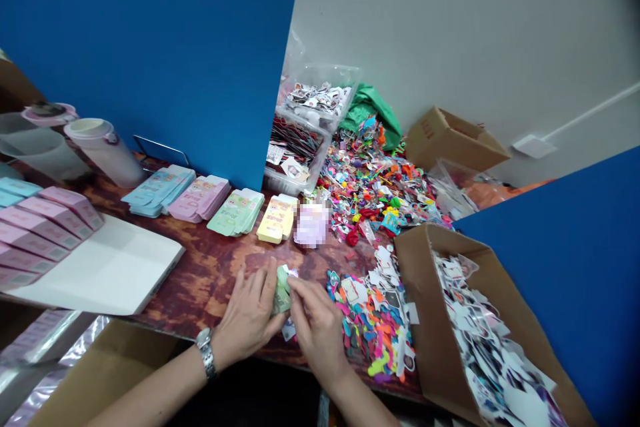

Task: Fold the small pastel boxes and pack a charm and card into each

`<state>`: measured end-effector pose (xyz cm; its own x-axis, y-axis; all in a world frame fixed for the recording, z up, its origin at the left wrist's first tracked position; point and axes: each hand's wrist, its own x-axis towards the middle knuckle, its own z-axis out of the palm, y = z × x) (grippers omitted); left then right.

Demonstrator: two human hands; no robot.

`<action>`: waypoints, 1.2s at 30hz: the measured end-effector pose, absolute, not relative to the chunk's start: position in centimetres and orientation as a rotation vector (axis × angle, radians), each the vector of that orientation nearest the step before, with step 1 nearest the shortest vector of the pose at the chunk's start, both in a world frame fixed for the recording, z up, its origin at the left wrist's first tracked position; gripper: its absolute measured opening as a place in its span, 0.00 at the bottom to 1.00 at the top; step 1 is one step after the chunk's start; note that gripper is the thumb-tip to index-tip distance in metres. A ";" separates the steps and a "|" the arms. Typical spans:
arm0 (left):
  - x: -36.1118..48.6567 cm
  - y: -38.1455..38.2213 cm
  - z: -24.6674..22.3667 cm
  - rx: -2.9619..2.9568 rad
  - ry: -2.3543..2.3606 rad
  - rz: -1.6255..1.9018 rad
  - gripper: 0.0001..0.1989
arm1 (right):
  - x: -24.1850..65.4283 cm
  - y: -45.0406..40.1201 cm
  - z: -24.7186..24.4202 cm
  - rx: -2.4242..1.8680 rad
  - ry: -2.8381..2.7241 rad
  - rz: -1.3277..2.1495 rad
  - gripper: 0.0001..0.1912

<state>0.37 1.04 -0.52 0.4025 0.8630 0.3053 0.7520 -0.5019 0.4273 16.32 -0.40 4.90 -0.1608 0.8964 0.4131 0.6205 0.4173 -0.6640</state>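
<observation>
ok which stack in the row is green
The middle stack, the only green one, between the pink stack and the yellow stack. At the ends are the blue stack and the blurred purple one.

In the lower middle of the frame, the left hand (pixel 250 320) holds a small green box (pixel 281 299), and a silver watch (pixel 205 352) is on this wrist. The right hand (pixel 320 327) has its fingertips at the box's upper part; their exact grip is hidden. Above the hands, five stacks of flat cartons (pixel 236 211) stand in one row: blue, pink, green, yellow and purple. Right of centre lies a heap of colourful small pieces (pixel 380 180). At lower right, a cardboard box (pixel 419 307) contains many whitish cut-outs (pixel 480 327).
</observation>
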 end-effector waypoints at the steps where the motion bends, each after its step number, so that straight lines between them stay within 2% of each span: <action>1: 0.3 1.1 -0.6 2.472 1.440 0.725 0.48 | 16.1 -0.7 4.3 -1.273 -1.877 0.383 0.20; 6: -0.1 0.8 -0.8 2.409 1.502 0.639 0.47 | 14.6 -1.6 1.5 -1.228 -1.859 0.250 0.28; 11: -2.2 0.4 0.1 2.333 1.558 0.573 0.47 | 13.6 -1.4 0.7 -1.213 -1.932 0.424 0.30; 14: -5.3 0.5 0.7 2.371 1.764 0.528 0.44 | 13.8 -0.1 0.7 -1.205 -1.969 0.448 0.29; 20: -12.4 0.7 -0.5 2.524 2.285 0.174 0.34 | 13.2 8.0 0.6 -1.162 -2.146 0.338 0.24; 24: -14.1 0.8 -1.7 2.452 2.415 0.034 0.32 | 9.8 15.2 1.0 -1.282 -2.421 0.284 0.29; 28: -14.1 1.1 -1.9 2.459 2.414 0.134 0.37 | 6.3 19.8 0.4 -1.469 -2.612 0.280 0.35; 31: -13.4 1.7 -1.4 2.532 2.332 0.375 0.40 | 4.9 20.9 -0.2 -1.503 -2.637 0.288 0.40; 33: -12.5 2.7 -0.7 2.550 2.236 0.564 0.40 | 4.5 20.8 -0.1 -1.496 -2.632 0.267 0.37; 36: -10.5 4.8 0.5 2.496 2.114 0.796 0.41 | 4.6 19.4 1.1 -1.462 -2.585 0.216 0.27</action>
